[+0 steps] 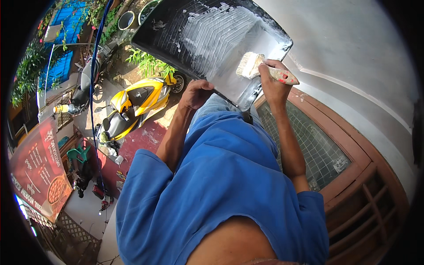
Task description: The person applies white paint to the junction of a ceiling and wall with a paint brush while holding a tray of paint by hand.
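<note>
While the left hand (196, 94) grips a black tray (165, 40), the right hand (273, 85) clasps a paint-coated brush (251, 65).

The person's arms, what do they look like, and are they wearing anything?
Loose, plain blue sleeves end near the elbows; the forearms are bare. The left hand and right hand have no gloves over their fingers. No watch or bracelet shows.
</note>
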